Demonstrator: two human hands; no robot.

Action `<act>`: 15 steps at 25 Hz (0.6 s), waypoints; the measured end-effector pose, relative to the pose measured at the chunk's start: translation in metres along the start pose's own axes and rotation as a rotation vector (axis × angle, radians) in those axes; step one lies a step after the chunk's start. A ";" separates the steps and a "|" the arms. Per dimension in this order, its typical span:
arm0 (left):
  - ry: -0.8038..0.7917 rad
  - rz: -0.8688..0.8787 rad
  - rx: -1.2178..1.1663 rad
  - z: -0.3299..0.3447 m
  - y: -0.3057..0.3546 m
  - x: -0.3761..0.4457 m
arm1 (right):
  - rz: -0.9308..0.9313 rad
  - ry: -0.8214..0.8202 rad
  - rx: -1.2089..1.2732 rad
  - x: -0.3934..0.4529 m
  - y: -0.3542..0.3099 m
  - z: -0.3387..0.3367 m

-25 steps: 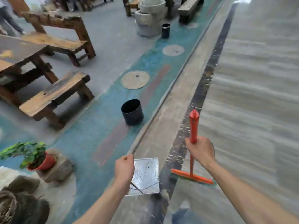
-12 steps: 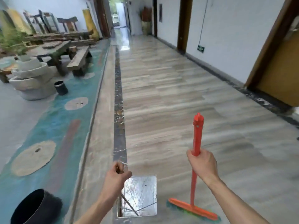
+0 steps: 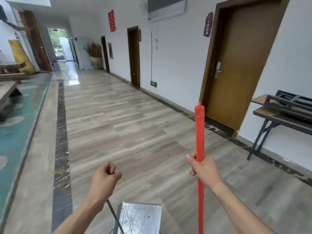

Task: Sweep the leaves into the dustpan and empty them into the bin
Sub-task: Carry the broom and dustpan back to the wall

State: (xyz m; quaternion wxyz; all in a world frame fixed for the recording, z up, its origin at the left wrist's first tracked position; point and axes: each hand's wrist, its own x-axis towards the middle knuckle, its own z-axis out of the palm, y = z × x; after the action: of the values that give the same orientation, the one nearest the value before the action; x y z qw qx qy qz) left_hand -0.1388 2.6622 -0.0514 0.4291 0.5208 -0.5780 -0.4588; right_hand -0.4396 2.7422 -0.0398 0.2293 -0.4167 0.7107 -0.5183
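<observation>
My left hand [image 3: 104, 181] grips the thin metal handle of a shiny metal dustpan [image 3: 140, 218], which hangs low at the bottom centre. The pan's inside looks bare of leaves. My right hand [image 3: 205, 171] grips the upright red broom handle [image 3: 199, 132]; the broom head is out of the picture below. No leaves and no bin show in this view.
A long corridor of grey striped tiles [image 3: 118, 125] stretches ahead. Brown doors [image 3: 236, 65] line the white wall on the right. A folding table [image 3: 283, 114] stands at the right edge. A wooden bench [image 3: 6, 95] sits on the teal floor at left.
My view has swung up and to the right, from the teal floor with the black bin to the corridor. The bin and the broom head have left the picture. Both hands keep their grips.
</observation>
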 end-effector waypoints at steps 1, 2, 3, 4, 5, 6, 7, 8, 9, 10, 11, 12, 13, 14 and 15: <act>-0.026 -0.004 -0.007 0.008 0.004 0.032 | 0.004 0.005 -0.016 0.025 -0.004 0.003; -0.045 -0.008 -0.019 0.016 0.007 0.063 | 0.006 0.007 -0.039 0.049 -0.007 0.005; -0.055 -0.013 -0.027 0.022 0.011 0.085 | 0.006 0.001 -0.063 0.065 -0.011 0.007; -0.070 -0.012 -0.044 0.028 0.015 0.112 | 0.008 0.002 -0.087 0.087 -0.015 0.010; -0.080 -0.013 -0.058 0.033 0.017 0.137 | 0.011 0.002 -0.106 0.107 -0.018 0.011; -0.094 -0.010 -0.058 0.039 0.020 0.162 | 0.016 0.004 -0.118 0.128 -0.021 0.013; -0.106 -0.005 -0.054 0.044 0.022 0.186 | 0.026 0.003 -0.132 0.149 -0.023 0.015; -0.111 0.001 -0.047 0.050 0.025 0.207 | 0.034 -0.003 -0.149 0.169 -0.026 0.017; -0.110 0.013 -0.047 0.054 0.027 0.229 | 0.036 -0.006 -0.167 0.192 -0.029 0.020; -0.096 0.024 -0.037 0.058 0.029 0.250 | 0.039 -0.002 -0.180 0.213 -0.032 0.024; -0.090 0.033 -0.018 0.062 0.028 0.277 | 0.036 0.005 -0.185 0.240 -0.033 0.033; -0.094 0.038 0.001 0.065 0.027 0.297 | 0.028 0.020 -0.182 0.258 -0.034 0.039; -0.105 0.037 0.004 0.071 0.027 0.318 | 0.018 0.029 -0.171 0.278 -0.034 0.045; -0.114 0.029 -0.004 0.078 0.025 0.343 | 0.017 0.031 -0.158 0.303 -0.032 0.052; -0.107 0.024 -0.006 0.084 0.023 0.366 | 0.012 0.035 -0.154 0.327 -0.031 0.059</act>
State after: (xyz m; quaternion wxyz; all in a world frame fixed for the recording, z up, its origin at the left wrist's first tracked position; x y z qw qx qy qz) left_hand -0.2577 2.3056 -0.0394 0.4047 0.4875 -0.6049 -0.4824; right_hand -0.5633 2.4353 0.0022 0.1872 -0.4199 0.7549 -0.4677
